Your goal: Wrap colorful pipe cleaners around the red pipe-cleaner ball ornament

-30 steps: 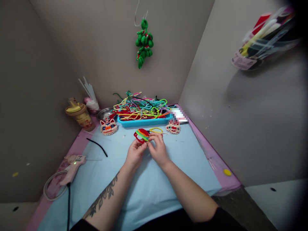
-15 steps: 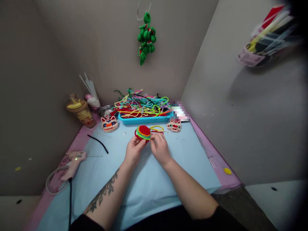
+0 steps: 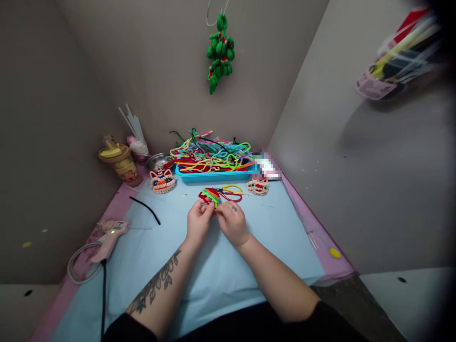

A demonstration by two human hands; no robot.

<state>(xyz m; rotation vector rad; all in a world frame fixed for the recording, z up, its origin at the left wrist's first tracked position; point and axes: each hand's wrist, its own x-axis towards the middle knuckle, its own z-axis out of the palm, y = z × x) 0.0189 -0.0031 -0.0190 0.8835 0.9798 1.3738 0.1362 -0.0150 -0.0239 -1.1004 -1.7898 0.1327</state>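
Head view: two black sleeves at the near edge, forearms reaching over the blue cloth [image 3: 221,278]. To the left lies the glue gun [image 3: 111,240], its small light green. Ahead, the left hand [image 3: 199,217] grips the near side of the striped piece [image 3: 213,194] between thumb and fingers. The right hand [image 3: 233,222] pinches the piece's near right edge; what exactly sits between those fingertips is hidden. The piece is held tilted in front of the person, at mid-cloth.

The step in hand looks like fine finger work along that edge. The next move there seems to call for a firm left grip and small, precise right fingertips, without crushing the soft coils.

A black strip [image 3: 147,206] lies well to the left. Just beyond the right hand rest the scissors [image 3: 227,192], blades partly hidden. Farther off, two lion heads [image 3: 163,183] [image 3: 258,186] flank the blue tray [image 3: 217,177], heaped with coloured stems [image 3: 213,159]. On the back wall hangs a green ornament [image 3: 221,52].
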